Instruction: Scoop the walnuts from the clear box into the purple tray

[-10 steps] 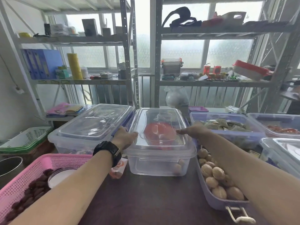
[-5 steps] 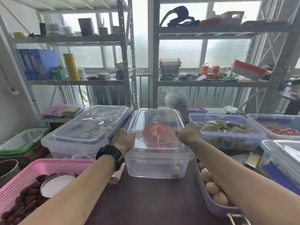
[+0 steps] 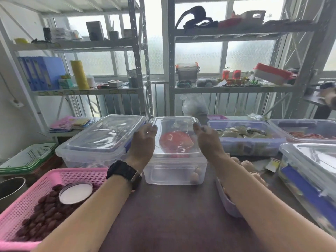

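The clear box (image 3: 174, 171) stands at the table's middle with its clear lid (image 3: 174, 124) on. A red scoop (image 3: 174, 140) shows through the lid, and a few walnuts (image 3: 195, 176) lie in the box's near right corner. My left hand (image 3: 143, 142) is at the lid's left edge and my right hand (image 3: 207, 142) at its right edge, both with loosely straight fingers pointing away from me. The purple tray (image 3: 227, 204) sits right of the box, mostly hidden under my right forearm, with walnuts (image 3: 247, 164) showing in it.
A pink basket (image 3: 54, 176) of dark red dates with a white round lid (image 3: 76, 192) sits near left. A large lidded box (image 3: 101, 139) stands left of the clear box. Bluish boxes (image 3: 251, 142) and another lidded box (image 3: 309, 170) crowd the right. Metal shelves stand behind.
Both hands have slid farther back along the lid's side edges, and their fingers now stretch out rather than press down. The box has stayed in place.
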The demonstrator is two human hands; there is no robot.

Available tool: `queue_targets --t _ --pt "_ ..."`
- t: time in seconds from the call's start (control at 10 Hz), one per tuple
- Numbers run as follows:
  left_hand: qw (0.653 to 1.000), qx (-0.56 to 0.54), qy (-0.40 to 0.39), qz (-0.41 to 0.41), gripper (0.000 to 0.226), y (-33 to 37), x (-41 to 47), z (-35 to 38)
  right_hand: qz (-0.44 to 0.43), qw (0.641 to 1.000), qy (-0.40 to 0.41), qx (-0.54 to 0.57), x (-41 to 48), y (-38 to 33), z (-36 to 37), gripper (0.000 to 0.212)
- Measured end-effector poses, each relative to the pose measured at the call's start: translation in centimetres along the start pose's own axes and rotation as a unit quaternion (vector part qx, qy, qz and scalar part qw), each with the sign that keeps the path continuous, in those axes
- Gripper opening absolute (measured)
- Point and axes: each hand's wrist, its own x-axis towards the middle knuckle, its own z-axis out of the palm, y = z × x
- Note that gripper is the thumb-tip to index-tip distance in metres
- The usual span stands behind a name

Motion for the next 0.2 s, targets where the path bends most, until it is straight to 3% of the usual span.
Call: queue_targets --t 0.1,0.2 --pt "0.966 -0.245 -0.057 -0.06 0.046 1.7 -3.7 -0.2 0.07 0.944 -0.033 0.32 -4.1 -1.0 -1.5 0.061" --pt "0.843 -0.505 -0.158 -0.095 0.07 1.7 -6.5 -1.0 0.088 0.798 -0.105 0.587 -7.7 -0.6 -3.1 0.079"
